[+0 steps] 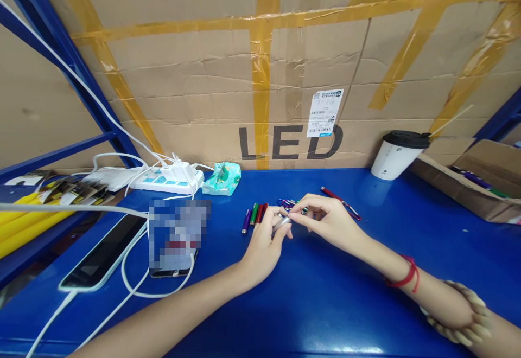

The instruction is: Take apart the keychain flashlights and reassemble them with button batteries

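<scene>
My left hand (264, 247) is closed round a small silver metal tube (280, 223), which looks like a mini flashlight. My right hand (325, 218) pinches at the tube's far end; whatever is between its fingertips is too small to make out. Just left of my hands lie a purple tube (246, 221), a green tube (254, 214) and red ones (259, 214), side by side. Behind my fingers is a small pile of coloured metal clips (287, 203), partly hidden. A red tube with a clip (341, 202) lies beyond my right hand.
On the blue table (325, 304) are a phone (103, 255), a blurred-out device (175, 238) with white cables, a power strip (166, 181) and a green packet (223, 179). A lidded cup (399, 154) and a cardboard box (459, 184) stand at right. Large cardboard (195, 87) backs the table.
</scene>
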### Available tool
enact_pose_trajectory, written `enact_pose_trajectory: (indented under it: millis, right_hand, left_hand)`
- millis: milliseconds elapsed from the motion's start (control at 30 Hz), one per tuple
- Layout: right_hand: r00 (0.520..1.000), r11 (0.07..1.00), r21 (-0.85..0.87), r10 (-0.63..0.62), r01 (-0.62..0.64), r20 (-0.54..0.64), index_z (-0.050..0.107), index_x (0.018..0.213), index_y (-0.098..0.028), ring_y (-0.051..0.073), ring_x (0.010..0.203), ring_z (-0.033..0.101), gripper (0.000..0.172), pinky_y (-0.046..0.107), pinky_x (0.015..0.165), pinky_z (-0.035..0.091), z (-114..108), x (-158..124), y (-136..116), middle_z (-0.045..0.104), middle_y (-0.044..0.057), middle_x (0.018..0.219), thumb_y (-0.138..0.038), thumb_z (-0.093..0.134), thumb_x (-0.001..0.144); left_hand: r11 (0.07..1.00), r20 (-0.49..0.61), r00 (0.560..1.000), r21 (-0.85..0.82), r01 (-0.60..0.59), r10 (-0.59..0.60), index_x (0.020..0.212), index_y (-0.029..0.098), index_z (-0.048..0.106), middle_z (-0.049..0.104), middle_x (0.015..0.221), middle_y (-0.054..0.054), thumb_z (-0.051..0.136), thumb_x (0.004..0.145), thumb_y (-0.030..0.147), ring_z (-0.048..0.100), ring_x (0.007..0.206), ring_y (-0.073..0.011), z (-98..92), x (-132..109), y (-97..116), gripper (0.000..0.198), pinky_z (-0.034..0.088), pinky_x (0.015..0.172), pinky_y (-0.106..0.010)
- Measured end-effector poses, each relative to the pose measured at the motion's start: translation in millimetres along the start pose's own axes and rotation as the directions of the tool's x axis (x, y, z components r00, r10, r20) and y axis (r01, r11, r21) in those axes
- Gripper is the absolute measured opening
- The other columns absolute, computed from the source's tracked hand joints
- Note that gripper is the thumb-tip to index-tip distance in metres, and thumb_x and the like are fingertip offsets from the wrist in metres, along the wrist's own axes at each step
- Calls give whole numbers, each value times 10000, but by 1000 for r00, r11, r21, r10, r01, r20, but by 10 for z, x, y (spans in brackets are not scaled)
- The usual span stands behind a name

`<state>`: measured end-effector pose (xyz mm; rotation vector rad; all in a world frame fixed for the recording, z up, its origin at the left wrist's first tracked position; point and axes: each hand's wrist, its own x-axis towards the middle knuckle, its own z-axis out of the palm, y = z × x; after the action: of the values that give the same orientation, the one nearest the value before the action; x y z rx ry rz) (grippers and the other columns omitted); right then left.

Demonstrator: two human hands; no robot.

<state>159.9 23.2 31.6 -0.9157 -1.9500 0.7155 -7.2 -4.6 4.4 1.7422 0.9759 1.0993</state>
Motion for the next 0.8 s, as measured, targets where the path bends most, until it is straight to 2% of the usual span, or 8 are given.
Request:
enact_pose_trajectory:
  millis: [233,367,533,667,800]
  right_hand:
    - [1000,998,68,9,-10,15,668,878,-168,87,451,544,248,209,436,456,5,-11,12,620,37,794,-404,635,808]
    - [999,991,132,12,-19,52,686,835,-173,85,458,551,237,206,433,459,-9,-5,23,622,40,818,-403,657,789]
    - [996,984,174,34,-49,85,700,812,-165,77,431,530,234,202,409,427,-13,6,40,632,32,772,-393,682,763]
    - [993,982,151,104,-111,58,692,839,-156,89,406,501,247,201,399,402,-23,9,58,602,-2,580,-393,671,770]
    - [991,983,132,131,-127,-20,684,882,-161,90,411,491,280,205,389,396,-29,13,63,643,23,655,-418,652,777]
  left_hand:
    - [1000,10,1000,28,7,-7,1029,175,438,510,684,25,354,931,294,492,660,-133,-5,-5,8,176,353,648,-239]
    - [995,38,999,94,17,-20,992,169,508,510,667,20,341,933,310,479,621,-132,-18,7,1,226,342,618,-238]
    - [994,16,999,107,37,-39,964,168,528,507,661,17,341,929,313,475,616,-134,-23,12,-11,239,342,611,-238]
    - [993,5,999,111,31,-31,909,171,512,508,668,18,349,926,305,481,626,-133,-22,12,-10,212,344,617,-237]
    - [994,2,1000,107,26,-26,937,175,490,501,669,20,347,925,299,482,632,-136,-15,11,-5,189,344,617,-236]
